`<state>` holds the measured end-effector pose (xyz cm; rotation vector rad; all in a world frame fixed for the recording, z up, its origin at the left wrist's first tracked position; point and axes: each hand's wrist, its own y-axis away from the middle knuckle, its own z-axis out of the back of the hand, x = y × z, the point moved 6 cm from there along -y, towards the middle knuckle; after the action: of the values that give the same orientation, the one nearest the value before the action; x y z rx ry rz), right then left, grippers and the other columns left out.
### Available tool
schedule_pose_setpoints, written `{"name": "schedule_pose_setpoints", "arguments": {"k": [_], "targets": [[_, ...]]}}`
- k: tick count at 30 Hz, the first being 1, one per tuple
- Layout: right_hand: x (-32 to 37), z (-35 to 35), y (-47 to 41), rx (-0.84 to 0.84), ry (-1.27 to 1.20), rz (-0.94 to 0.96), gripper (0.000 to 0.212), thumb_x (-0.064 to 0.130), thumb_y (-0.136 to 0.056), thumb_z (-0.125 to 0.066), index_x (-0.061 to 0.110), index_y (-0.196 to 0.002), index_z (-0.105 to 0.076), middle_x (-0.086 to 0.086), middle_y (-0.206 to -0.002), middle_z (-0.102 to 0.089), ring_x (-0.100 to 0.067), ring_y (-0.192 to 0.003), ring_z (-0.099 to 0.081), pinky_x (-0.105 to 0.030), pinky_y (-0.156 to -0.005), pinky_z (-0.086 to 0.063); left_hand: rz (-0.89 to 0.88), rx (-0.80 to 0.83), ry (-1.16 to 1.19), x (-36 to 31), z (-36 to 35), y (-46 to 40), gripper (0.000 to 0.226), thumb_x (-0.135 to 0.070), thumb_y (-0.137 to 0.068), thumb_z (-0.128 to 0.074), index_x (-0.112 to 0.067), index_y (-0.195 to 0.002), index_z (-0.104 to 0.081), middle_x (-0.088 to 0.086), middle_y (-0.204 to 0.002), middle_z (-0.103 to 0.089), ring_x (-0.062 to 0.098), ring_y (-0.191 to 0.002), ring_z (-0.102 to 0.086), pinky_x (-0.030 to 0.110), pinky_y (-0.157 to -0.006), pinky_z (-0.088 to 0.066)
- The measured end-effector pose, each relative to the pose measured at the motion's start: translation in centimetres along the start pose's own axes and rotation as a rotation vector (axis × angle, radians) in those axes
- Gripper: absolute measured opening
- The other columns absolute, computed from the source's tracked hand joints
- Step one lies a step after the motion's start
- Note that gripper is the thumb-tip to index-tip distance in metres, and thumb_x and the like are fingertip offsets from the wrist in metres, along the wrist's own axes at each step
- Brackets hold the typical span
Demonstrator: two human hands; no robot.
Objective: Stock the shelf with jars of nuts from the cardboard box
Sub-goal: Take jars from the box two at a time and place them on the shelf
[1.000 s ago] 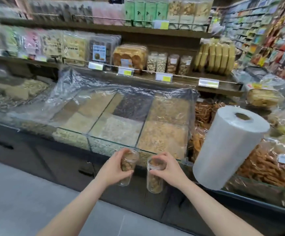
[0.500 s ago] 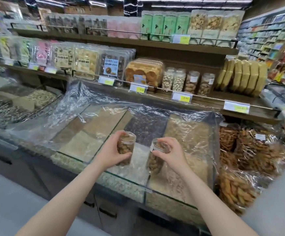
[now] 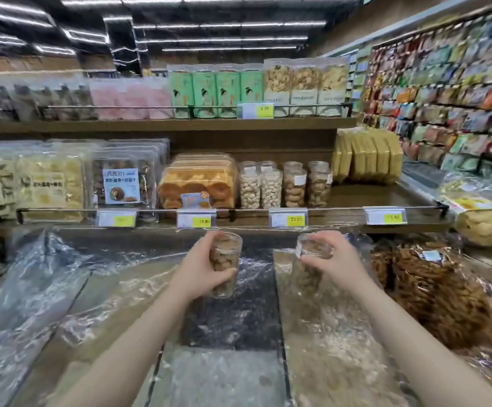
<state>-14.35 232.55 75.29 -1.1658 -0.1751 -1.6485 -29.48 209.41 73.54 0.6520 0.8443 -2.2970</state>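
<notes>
Centre frame, the left hand [image 3: 202, 270] wraps one clear, stiff plastic jar of nuts [image 3: 224, 264], the right hand [image 3: 334, 261] another [image 3: 309, 267] — light but probably slick, best gripped mid-body.

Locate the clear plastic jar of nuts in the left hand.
In the head view, the clear plastic jar of nuts sits centre-left, gripped upright by the left hand, over the plastic-covered bins, just below the 15.80 price tag.

Bright overhead white strip ceiling lights [image 3: 215, 24], streaked by motion blur. Glare on crinkled clear plastic sheeting [image 3: 33, 277]. Wide-angle bending at edges; colourful right-hand packet wall [image 3: 459, 92] smeared.
</notes>
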Motion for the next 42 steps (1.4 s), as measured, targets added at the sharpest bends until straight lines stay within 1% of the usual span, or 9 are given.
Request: {"name": "schedule_pose_setpoints", "arguments": {"k": [5, 9, 15, 18, 21, 31, 35, 38, 42], "targets": [[-1.0, 5.2, -6.1, -0.087, 0.062, 0.004, 0.033, 0.016, -0.071, -0.079, 0.035, -0.092, -0.061, 0.005, -0.101, -0.054, -0.007, -0.098, -0.052, 0.004, -0.074, -0.036, -0.126, -0.051, 0.044, -3.1, -1.0, -8.0, 0.07, -0.033, -0.069, -0.079, -0.028, -0.126, -0.038, -0.009, -0.119, -0.054, 0.009, -0.11, -0.052, 0.026, -0.094, -0.044], [-3.2, 9.1, -11.7, -0.159, 0.144, -0.006, 0.036, 0.019, -0.07, -0.08, 0.019, -0.103, -0.066, 0.002, -0.104, -0.056, -0.009, -0.098, -0.055, 0.007, -0.071, -0.034, -0.185, -0.126, 0.076, -5.7, -1.9, -13.7, 0.072, -0.03, -0.068, -0.08, -0.023, -0.127, -0.041, -0.009, -0.121, -0.053, 0.005, -0.111, -0.049, 0.023, -0.098, -0.041], [-6.4, 13.4, -20.6, -0.172, 0.233, 0.021, 0.035, 0.022, -0.072, -0.078, 0.018, -0.105, -0.066, -0.002, -0.107, -0.055, -0.012, -0.098, -0.052, -0.018, -0.085, -0.035, -0.208, -0.166, 0.121, -7.9, -4.5, -21.8, 0.068, -0.027, -0.066, -0.082, -0.035, -0.118, -0.038, -0.013, -0.115, -0.051, 0.004, -0.11, -0.05, 0.006, -0.091, -0.034], [-9.6, 14.0, -25.4, -0.21, 0.271, 0.021, 0.04, 0.026, -0.071, -0.078, 0.017, -0.108, -0.065, -0.008, -0.109, -0.057, -0.02, -0.108, -0.052, -0.025, -0.091, -0.035, -0.205, -0.183, 0.137, -7.6, -6.2, -24.9, 0.069, -0.024, -0.066, -0.082, -0.032, -0.119, -0.039, -0.011, -0.117, -0.052, 0.005, -0.109, -0.05, 0.017, -0.095, -0.037], [-13.5, 13.3, -29.5, -0.23, 0.282, -0.024, 0.044, 0.027, -0.072, -0.077, 0.015, -0.113, -0.062, -0.012, -0.118, -0.053, -0.025, -0.115, -0.05, -0.03, -0.098, -0.035, -0.191, -0.178, 0.132, -6.5, -7.6, -26.8, 0.07, -0.027, -0.066, -0.081, -0.037, -0.121, -0.038, -0.015, -0.117, -0.051, -0.003, -0.107, -0.048, 0.012, -0.091, -0.037], [-20.4, 9.6, -34.0, -0.178, 0.273, -0.117, 0.05, 0.026, -0.077, -0.074, 0.01, -0.121, -0.057, -0.015, -0.127, -0.047, -0.026, -0.121, -0.045, -0.026, -0.095, -0.031, -0.208, -0.181, 0.112, -5.1, -8.9, -27.3, 0.071, -0.032, -0.065, -0.081, -0.04, -0.121, -0.038, -0.015, -0.121, -0.052, 0.003, -0.114, -0.051, 0.026, -0.094, -0.047], [-18.3, 10.1, -33.4, -0.196, 0.262, -0.134, 0.058, 0.033, -0.079, -0.071, 0.011, -0.129, -0.052, -0.013, -0.137, -0.041, -0.027, -0.129, -0.04, -0.035, -0.105, -0.033, -0.208, -0.152, 0.092, -5.8, -9.0, -27.1, 0.071, -0.032, -0.066, -0.081, -0.035, -0.124, -0.039, -0.013, -0.122, -0.05, 0.003, -0.114, -0.049, 0.032, -0.096, -0.048], [-13.2, 10.7, -31.3, -0.272, 0.238, 0.013, 0.049, 0.034, -0.081, -0.067, 0.016, -0.125, -0.054, -0.007, -0.134, -0.045, -0.021, -0.127, -0.042, -0.031, -0.102, -0.034, -0.184, -0.132, 0.12, -6.4, -9.3, -26.9, 0.076, -0.035, -0.066, -0.08, -0.034, -0.128, -0.036, -0.015, -0.125, -0.048, 0.001, -0.115, -0.047, 0.032, -0.097, -0.047], [-7.3, 7.9, -27.2, 0.053, -0.043, 0.114, 0.046, 0.032, -0.082, -0.067, 0.029, -0.125, -0.049, 0.007, -0.126, -0.05, -0.006, -0.113, -0.052, -0.019, -0.092, -0.045, -0.168, -0.107, 0.172, -8.8, -10.5, -26.3, 0.091, -0.037, -0.063, -0.081, -0.034, -0.134, -0.025, -0.029, -0.119, -0.042, -0.003, -0.109, -0.048, 0.026, -0.096, -0.045]]}}
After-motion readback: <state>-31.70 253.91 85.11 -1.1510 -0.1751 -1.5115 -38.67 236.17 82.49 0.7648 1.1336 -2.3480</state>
